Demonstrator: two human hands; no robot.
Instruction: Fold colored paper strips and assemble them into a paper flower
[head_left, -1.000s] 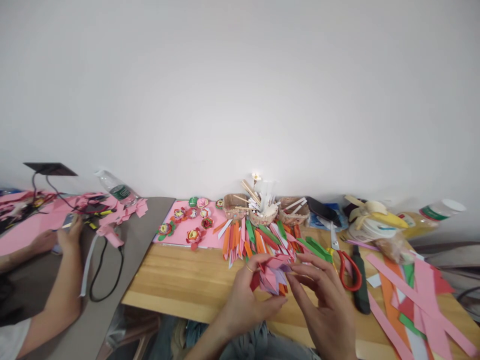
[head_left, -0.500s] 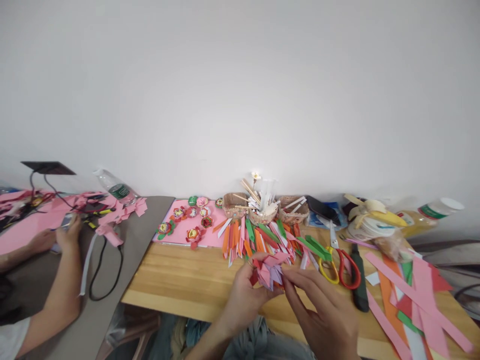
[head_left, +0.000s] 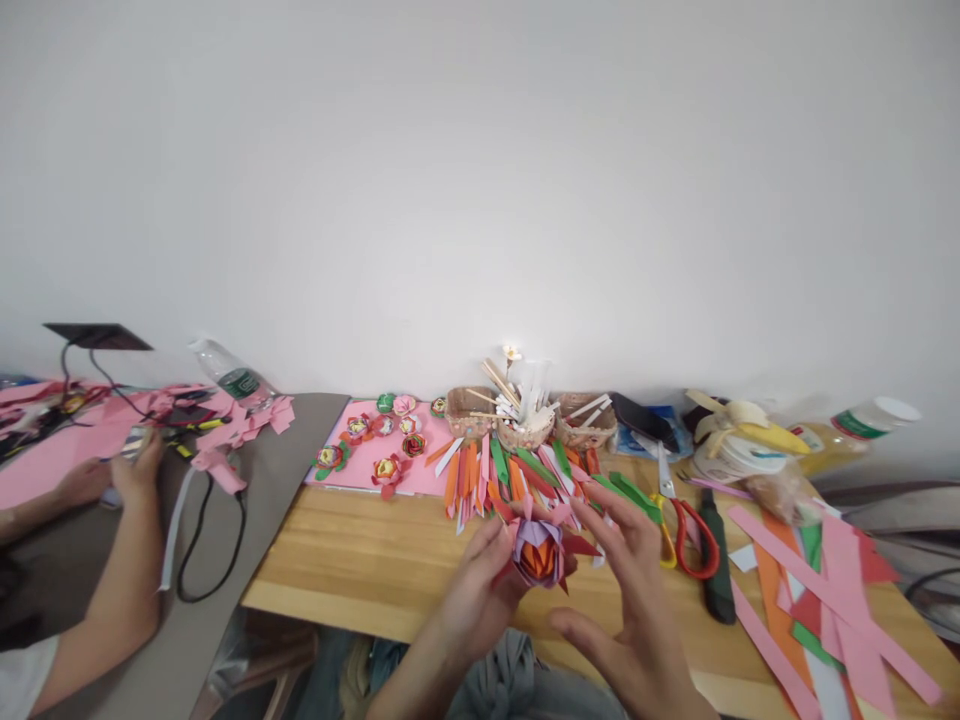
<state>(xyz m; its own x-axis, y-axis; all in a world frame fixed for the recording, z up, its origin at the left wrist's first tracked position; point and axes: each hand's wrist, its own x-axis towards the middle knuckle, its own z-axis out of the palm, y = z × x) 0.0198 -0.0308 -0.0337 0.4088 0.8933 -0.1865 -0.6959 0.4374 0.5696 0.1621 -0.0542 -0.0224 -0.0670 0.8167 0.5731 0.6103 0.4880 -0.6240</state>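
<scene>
A folded paper flower (head_left: 538,552) with an orange heart, lilac inner petals and pink and red outer ones faces up towards me. My left hand (head_left: 484,580) grips it from the left, partly hidden behind the petals. Just right of the flower, my right hand (head_left: 626,600) is spread, thumb apart from the fingers, holding nothing. Its fingertips are close to the outer petals; whether they touch I cannot tell. Beyond both hands lies a fan of folded paper strips (head_left: 472,485) in orange, green, pink and white.
Finished paper flowers (head_left: 388,470) sit on pink paper at the back. Small baskets (head_left: 471,412) hold sticks and rolled paper. To the right are scissors (head_left: 694,540), a dark-handled tool (head_left: 720,560), paper strips (head_left: 840,600) and a bottle (head_left: 855,425). Another person's hands (head_left: 139,470) hold a phone-like object at left.
The paper flower has turned so that its orange centre faces me. My right hand has let go of the petals and opened, its fingers spreading upward.
</scene>
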